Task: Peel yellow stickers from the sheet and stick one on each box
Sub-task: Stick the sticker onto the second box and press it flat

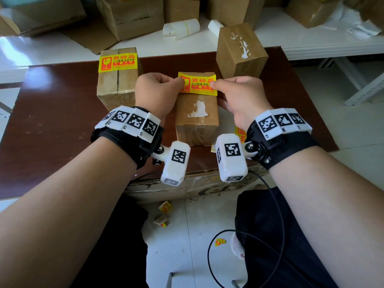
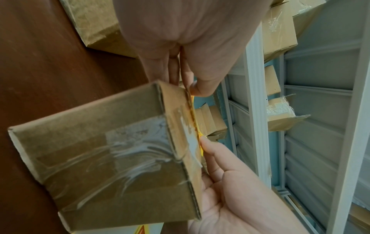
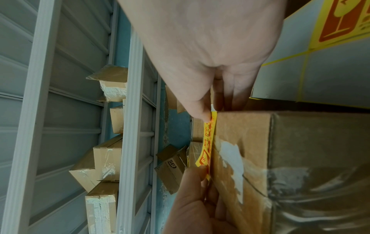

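A yellow sticker (image 1: pixel 197 83) with red print lies stretched over the far end of the middle cardboard box (image 1: pixel 197 119) on the brown table (image 1: pixel 52 113). My left hand (image 1: pixel 179 84) pinches its left edge and my right hand (image 1: pixel 215 85) pinches its right edge. In the right wrist view the sticker (image 3: pixel 208 139) sits just above the box top (image 3: pixel 250 142), its near edge slightly lifted. The left box (image 1: pixel 116 86) carries a sticker (image 1: pixel 118 61). The upright right box (image 1: pixel 241 53) has none. The sticker sheet (image 1: pixel 240 134) lies partly hidden under my right wrist.
Several cardboard boxes (image 1: pixel 133 15) and curled white backing paper (image 1: pixel 180 28) crowd the white surface behind the table. Crumpled scraps (image 1: pixel 165 206) and a black cable (image 1: pixel 245 231) lie on the floor near my knees. A flattened carton (image 1: pixel 187 188) sits under the table's front edge.
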